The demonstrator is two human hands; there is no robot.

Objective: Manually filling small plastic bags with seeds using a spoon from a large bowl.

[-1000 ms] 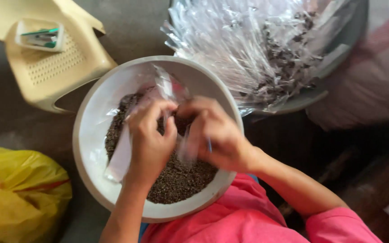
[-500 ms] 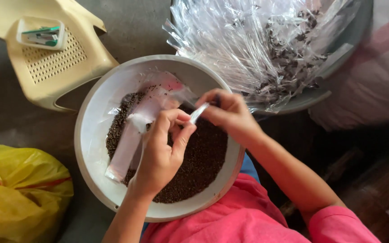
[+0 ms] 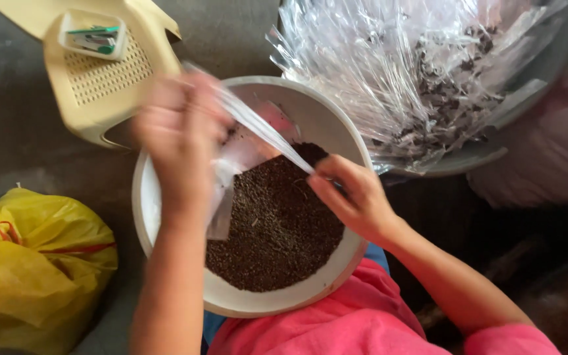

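Over the white bowl (image 3: pixel 165 217) of dark seeds (image 3: pixel 277 230), the blurred left hand (image 3: pixel 182 131) has lifted, apparently gripping the clear packet (image 3: pixel 244 148); right hand (image 3: pixel 356 197) fingers pinch its strip.

Two hands show: one left hand (image 3: pixel 182 131), blurred, and one right hand (image 3: pixel 353 197). Between them is one clear plastic bag (image 3: pixel 258 128), stretched thin. There is one white bowl (image 3: pixel 165 223) with one heap of dark seeds (image 3: pixel 277 230) in it; the seeds are too many and too small to count. One grey basin (image 3: pixel 527 112) holds a pile of clear bags (image 3: pixel 389 72), too crumpled and overlapped to count. One cream stool (image 3: pixel 103 82) carries one small tray (image 3: pixel 93 33). One yellow bag (image 3: pixel 31 263) lies at the left edge.
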